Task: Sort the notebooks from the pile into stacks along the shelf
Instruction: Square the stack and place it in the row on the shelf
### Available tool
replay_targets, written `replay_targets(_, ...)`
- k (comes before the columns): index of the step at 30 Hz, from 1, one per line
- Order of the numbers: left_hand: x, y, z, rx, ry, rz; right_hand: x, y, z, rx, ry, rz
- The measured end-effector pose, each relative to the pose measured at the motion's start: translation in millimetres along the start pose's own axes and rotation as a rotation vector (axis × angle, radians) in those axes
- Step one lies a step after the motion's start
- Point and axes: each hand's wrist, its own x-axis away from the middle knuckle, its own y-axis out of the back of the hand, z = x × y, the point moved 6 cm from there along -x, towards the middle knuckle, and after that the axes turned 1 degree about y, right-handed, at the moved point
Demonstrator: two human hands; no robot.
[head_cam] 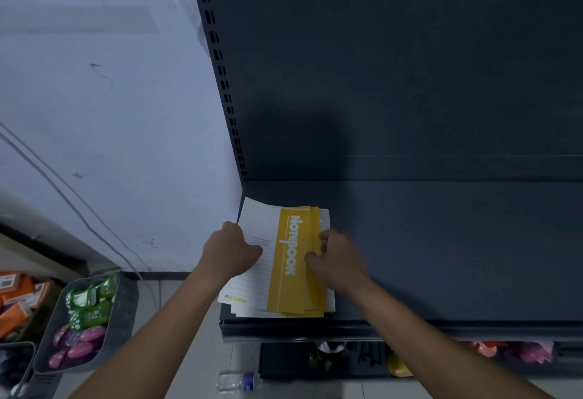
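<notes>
The pile of notebooks (285, 272) lay between the two hands on the dark shelf (441, 241), white covers with a yellow band. The left hand (228, 250) curled its fingers round the pile's left edge. The right hand (339, 258) pinched the yellow edges on its right side. The shelf ran on beyond the right hand.

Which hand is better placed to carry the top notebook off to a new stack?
Right. The right hand pinches the right edge of the top notebook, and the shelf extends to that side. The left hand grips the left edge of the pile.
</notes>
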Motion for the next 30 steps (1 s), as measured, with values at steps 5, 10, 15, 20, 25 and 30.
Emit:
replay_targets(5, -1, 1, -1, -0.005, -0.031, 0.003, -6, -7, -4, -0.153, -0.029, 0.043)
replay_targets(10, 0, 2, -6, 0.083, -0.056, 0.013, -9, -11, -6, -0.233, -0.088, 0.062)
replay_targets(15, -7, 1, -7, 0.331, -0.072, 0.073, -8, -10, -3, -0.228, -0.112, 0.06)
replay_targets(20, -3, 1, -23, 0.484, -0.141, 0.156, -5, 4, 4, -0.323, -0.136, 0.005)
replay_targets(25, 5, -5, -51, 0.384, -0.292, 0.167, 7, 39, 2, -0.263, -0.137, -0.098)
replay_targets(30, 26, -17, -93, 0.067, -0.48, 0.056, 32, 71, -17, -0.172, -0.183, -0.205)
